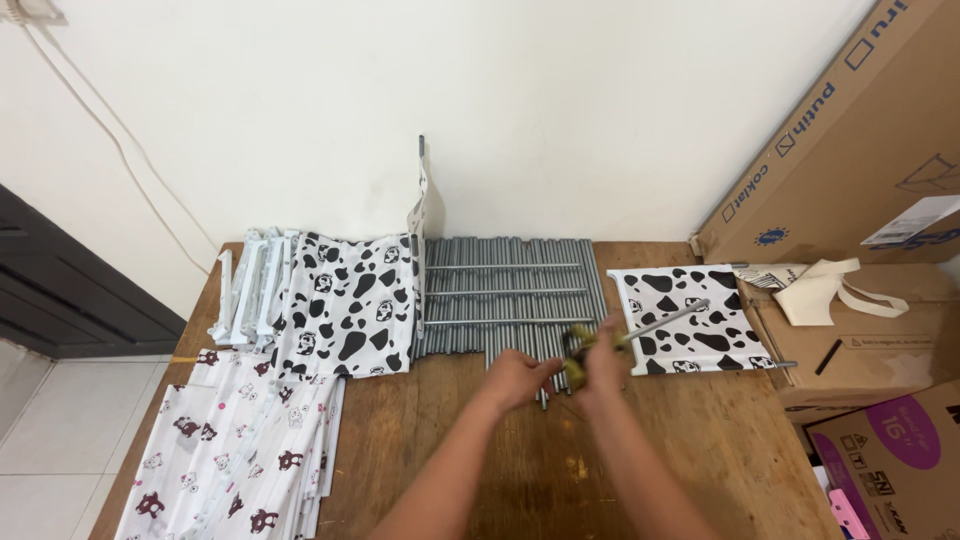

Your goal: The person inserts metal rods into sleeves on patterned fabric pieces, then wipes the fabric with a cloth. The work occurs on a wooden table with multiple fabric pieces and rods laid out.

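Note:
Both of my hands meet over the middle of a wooden table point(560, 470). My right hand point(603, 362) grips a yellow-green handled tool point(580, 352) with a grey metal rod point(668, 320) sticking out toward the right. My left hand point(515, 377) closes on the near end of the same rod and tool; the exact grip is blurred. Just beyond the hands lies a row of many grey metal rods point(505, 290). A cow-print fabric panel point(695, 320) lies under the rod's far end.
A stack of cow-print fabric point(350, 300) and white plastic frames point(250, 285) lie at the left, with animal-print cloth point(235, 450) near the front left. Cardboard boxes point(850, 160) and a cloth bag point(825, 290) crowd the right edge. A wall stands behind.

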